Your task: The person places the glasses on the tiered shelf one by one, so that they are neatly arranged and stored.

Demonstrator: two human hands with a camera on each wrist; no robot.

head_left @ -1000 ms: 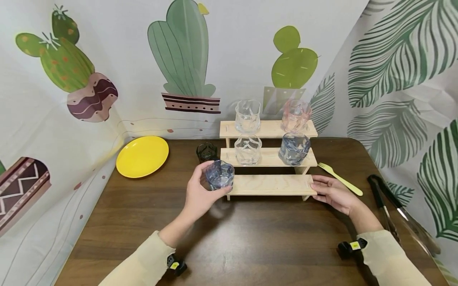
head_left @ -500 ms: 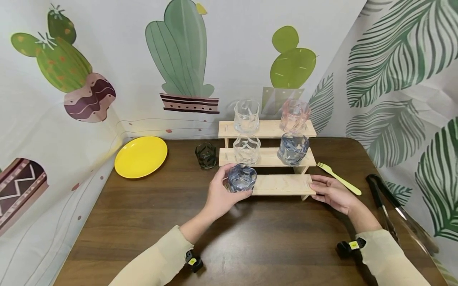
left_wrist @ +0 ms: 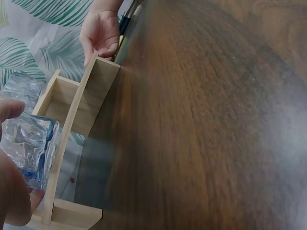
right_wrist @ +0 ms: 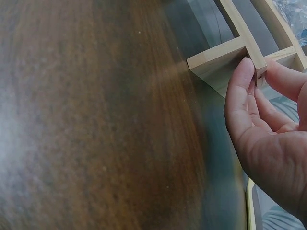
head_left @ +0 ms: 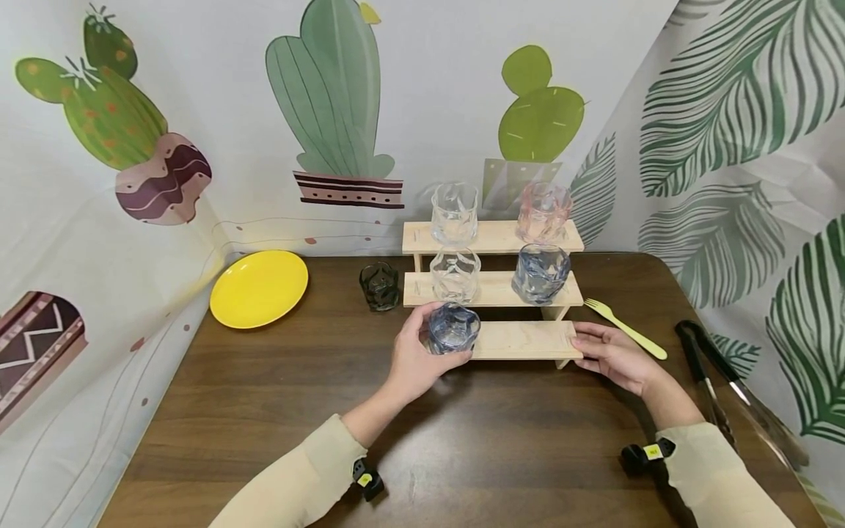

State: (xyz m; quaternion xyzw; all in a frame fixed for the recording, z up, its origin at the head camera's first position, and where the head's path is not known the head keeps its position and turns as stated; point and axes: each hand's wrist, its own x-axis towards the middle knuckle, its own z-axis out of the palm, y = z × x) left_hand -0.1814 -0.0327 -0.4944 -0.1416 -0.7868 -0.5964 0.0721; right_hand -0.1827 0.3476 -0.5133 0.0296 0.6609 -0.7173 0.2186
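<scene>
My left hand (head_left: 414, 359) grips a blue-tinted glass (head_left: 452, 329) (left_wrist: 28, 148) at the left end of the lowest step of a three-step wooden rack (head_left: 521, 340) (left_wrist: 81, 103). My right hand (head_left: 610, 356) (right_wrist: 266, 122) holds the right end of that lowest step, thumb on top. The middle step carries a clear glass (head_left: 455, 276) and a blue glass (head_left: 541, 273). On the top step stand a clear glass (head_left: 454, 213) and a pink glass (head_left: 543, 212). A dark green glass (head_left: 379, 286) sits on the table left of the rack.
A yellow plate (head_left: 259, 288) lies at the back left of the brown table (head_left: 264, 411). A pale yellow fork (head_left: 623, 328) and black tongs (head_left: 726, 385) lie right of the rack. Cactus and leaf printed cloth walls close the back and sides.
My left hand carried the blue-tinted glass rightward from beside the rack's left end onto the left part of the lowest step. The right hand stayed on the rack's right end.
</scene>
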